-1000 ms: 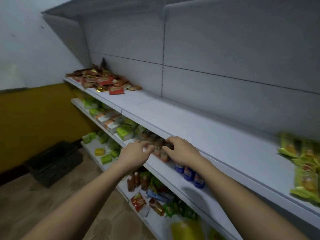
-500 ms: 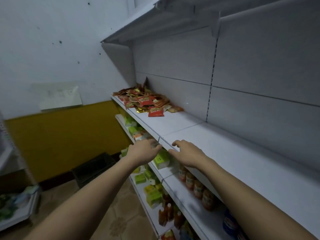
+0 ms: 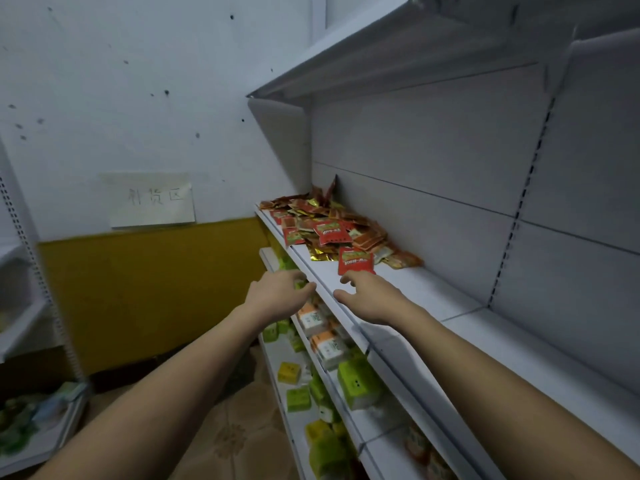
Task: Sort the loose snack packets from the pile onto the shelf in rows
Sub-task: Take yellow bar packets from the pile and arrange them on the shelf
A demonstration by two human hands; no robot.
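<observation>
I had both the left hand (image 3: 277,296) and right hand (image 3: 370,299) empty and loose-fingered just short of the pile (image 3: 329,230), nothing yet sorted.

A white metal shelf (image 3: 433,296) runs from near right to far left. At its far end lies a loose pile of snack packets (image 3: 329,226) — red, orange and gold — with one red packet (image 3: 355,260) nearest, flat on the shelf.

Head camera looks forward and down along the shelf (image 3: 433,299), near.
</observation>
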